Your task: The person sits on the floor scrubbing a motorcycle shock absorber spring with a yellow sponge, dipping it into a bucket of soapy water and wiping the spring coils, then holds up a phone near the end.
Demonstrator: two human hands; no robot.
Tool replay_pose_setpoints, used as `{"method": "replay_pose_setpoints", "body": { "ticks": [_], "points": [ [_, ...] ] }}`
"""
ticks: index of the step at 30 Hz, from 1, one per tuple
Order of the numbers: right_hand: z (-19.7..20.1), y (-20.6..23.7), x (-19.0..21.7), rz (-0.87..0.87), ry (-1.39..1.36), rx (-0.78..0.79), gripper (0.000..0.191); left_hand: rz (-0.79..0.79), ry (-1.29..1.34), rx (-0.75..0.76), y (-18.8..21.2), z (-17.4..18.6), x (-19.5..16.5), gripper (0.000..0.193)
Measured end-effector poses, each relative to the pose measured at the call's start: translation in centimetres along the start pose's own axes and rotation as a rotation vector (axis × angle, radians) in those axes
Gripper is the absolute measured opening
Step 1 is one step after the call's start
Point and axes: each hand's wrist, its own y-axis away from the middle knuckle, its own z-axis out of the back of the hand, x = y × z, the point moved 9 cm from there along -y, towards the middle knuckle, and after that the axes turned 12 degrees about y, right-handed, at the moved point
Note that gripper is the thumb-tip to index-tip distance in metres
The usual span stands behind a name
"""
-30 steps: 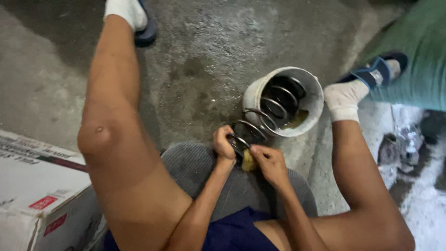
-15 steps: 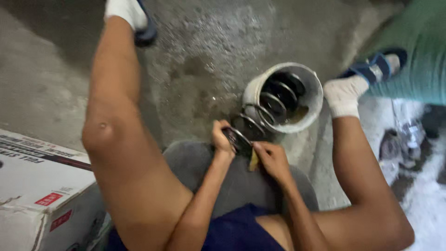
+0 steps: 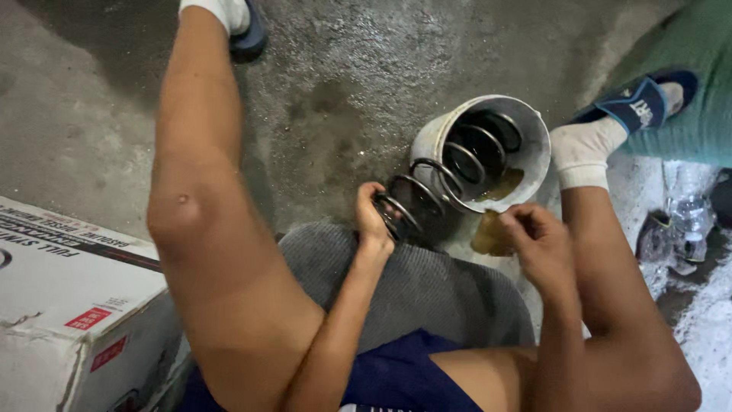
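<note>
A black coil spring leans with its far end inside a tilted white bucket on the concrete floor between my legs. My left hand grips the spring's near end. My right hand holds a small yellowish-brown sponge or rag just right of the spring, apart from the coils. Brownish liquid or a rag lies inside the bucket.
A white cardboard box stands at my left. A grey cushion or seat lies under me. A person in green trousers and a blue slipper is at the top right. Crumpled plastic bottles lie at the right.
My right hand with the sponge has come off the spring and moved to the right. The left hand keeps its grip on the coil's near end.
</note>
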Motion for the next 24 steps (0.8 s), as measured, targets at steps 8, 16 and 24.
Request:
{"method": "replay_pose_setpoints", "body": {
  "ticks": [8, 16, 24],
  "points": [
    [-9.2, 1.2, 3.6, -0.162, 0.269, 0.371, 0.045, 0.017, -0.316, 0.133, -0.2, -1.7, -2.6, 0.025],
    [-14.7, 0.9, 3.6, 0.151, 0.125, 0.277, 0.037, 0.084, -1.284, 0.533, -1.7, -9.7, -6.1, 0.027],
    [-14.2, 0.6, 3.4, 0.159, 0.055, 0.244, 0.040, -1.452, -3.283, 0.830, -1.8, -17.0, -13.0, 0.022]
  ]
}}
